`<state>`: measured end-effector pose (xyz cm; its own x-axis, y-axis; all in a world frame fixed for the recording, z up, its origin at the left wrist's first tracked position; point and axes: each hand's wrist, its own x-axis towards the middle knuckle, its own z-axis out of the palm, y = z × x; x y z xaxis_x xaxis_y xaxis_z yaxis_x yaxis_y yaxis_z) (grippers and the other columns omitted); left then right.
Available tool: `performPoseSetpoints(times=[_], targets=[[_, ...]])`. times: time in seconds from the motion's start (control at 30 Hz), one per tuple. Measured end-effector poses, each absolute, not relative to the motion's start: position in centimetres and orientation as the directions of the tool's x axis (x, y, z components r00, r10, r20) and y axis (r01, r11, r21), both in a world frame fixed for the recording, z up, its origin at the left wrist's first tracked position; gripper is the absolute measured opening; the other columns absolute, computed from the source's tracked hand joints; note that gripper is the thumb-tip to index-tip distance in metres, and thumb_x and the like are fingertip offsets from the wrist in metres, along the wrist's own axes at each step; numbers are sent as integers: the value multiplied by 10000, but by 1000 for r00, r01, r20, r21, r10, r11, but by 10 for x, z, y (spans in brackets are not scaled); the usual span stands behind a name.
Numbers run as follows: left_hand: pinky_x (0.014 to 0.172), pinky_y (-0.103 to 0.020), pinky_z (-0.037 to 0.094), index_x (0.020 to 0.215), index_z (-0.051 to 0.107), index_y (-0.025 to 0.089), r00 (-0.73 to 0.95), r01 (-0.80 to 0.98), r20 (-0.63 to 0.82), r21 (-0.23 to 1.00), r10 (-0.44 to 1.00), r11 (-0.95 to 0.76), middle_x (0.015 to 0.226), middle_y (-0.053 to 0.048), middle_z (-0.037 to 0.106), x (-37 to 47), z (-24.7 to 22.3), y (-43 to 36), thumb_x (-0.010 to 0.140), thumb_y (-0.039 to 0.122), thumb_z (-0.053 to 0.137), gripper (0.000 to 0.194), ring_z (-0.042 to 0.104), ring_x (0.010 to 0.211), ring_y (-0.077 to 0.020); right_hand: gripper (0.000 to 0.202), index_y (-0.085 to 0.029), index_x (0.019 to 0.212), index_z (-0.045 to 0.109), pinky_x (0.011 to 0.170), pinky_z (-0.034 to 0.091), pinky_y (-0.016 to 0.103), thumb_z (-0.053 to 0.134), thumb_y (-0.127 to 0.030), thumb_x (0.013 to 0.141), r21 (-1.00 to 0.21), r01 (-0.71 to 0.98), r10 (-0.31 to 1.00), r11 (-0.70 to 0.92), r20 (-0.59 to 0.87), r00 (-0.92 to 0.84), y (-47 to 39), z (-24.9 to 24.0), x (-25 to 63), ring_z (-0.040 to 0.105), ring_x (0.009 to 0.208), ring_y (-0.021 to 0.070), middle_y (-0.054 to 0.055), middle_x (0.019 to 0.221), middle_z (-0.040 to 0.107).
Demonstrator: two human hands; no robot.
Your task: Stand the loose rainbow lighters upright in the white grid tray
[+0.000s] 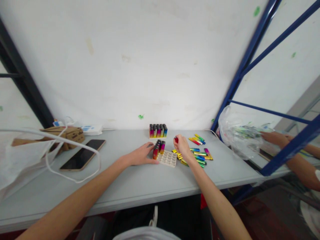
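A pale tray (170, 159) with rows of small holes lies on the table, and several upright lighters (155, 151) stand in its left part. Beside them rests my left hand (143, 154), fingers apart at the tray's left edge, holding nothing that shows. Just right of the tray, my right hand (182, 146) is closed round a red lighter (176, 140). Loose shiny lighters (200, 155) in several colours lie on the table to the right of that hand. A full block of upright lighters (158, 131) stands near the wall.
On the left are a phone (83, 155), a white cable (98, 163), a cardboard piece (72, 135) and a white bag (20, 163). A blue metal frame (231, 86) rises on the right. Beyond it, another person's arms (287, 146) reach near a clear plastic bag (232, 133).
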<state>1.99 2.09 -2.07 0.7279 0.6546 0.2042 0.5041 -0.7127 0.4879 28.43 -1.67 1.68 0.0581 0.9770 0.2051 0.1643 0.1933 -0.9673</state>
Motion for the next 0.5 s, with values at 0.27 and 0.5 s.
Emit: performPoseSetpoints(times=[0.27, 0.5], targets=[[1300, -522, 394, 1527, 595, 196, 730, 504, 202, 485, 652, -715, 1573, -188, 559, 20, -21, 21, 865, 758, 811, 894, 554, 1464, -417, 639, -291, 596, 317, 428, 236, 292, 415, -791, 981, -970, 165, 978, 177, 192, 82, -18, 20, 283, 229, 455, 130, -55, 470, 233], [1312, -525, 370, 1537, 577, 168, 731, 517, 182, 481, 657, -708, 1599, -208, 531, 21, -20, 21, 868, 763, 804, 924, 531, 1482, -418, 645, -270, 630, 444, 445, 289, 308, 407, -796, 1002, -959, 225, 974, 174, 200, 102, -13, 15, 286, 331, 449, 156, -35, 454, 312]])
